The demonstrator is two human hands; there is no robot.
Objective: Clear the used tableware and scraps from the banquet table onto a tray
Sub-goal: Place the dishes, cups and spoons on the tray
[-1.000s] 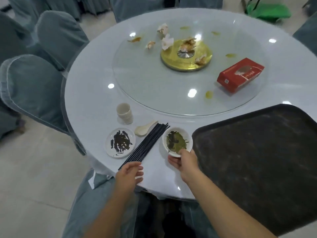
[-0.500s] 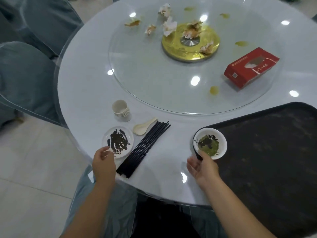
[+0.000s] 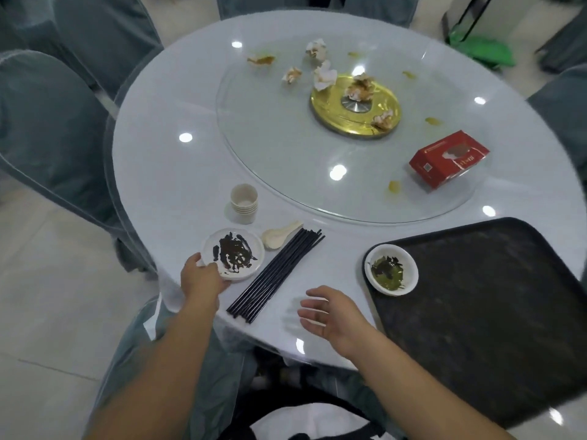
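Head view shows the left hand point(image 3: 203, 277) gripping the sauce-smeared plate point(image 3: 233, 254) at the table's point(image 3: 158, 173) near edge. Right hand point(image 3: 330, 315) hovers, fingers spread. A bowl point(image 3: 391, 273) of green scraps sits in the tray's point(image 3: 492, 312) near-left corner.

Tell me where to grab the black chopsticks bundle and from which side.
Best pinch the chopsticks near their close end, where the sticks lie tightly together; the far tips fan apart. Come from the right with the right hand, since the spoon and the sauce-smeared saucer crowd their left side.

Bowl point(image 3: 391, 273) on tray point(image 3: 495, 312) at right; chopsticks point(image 3: 275, 274) between it and saucer point(image 3: 233, 254).
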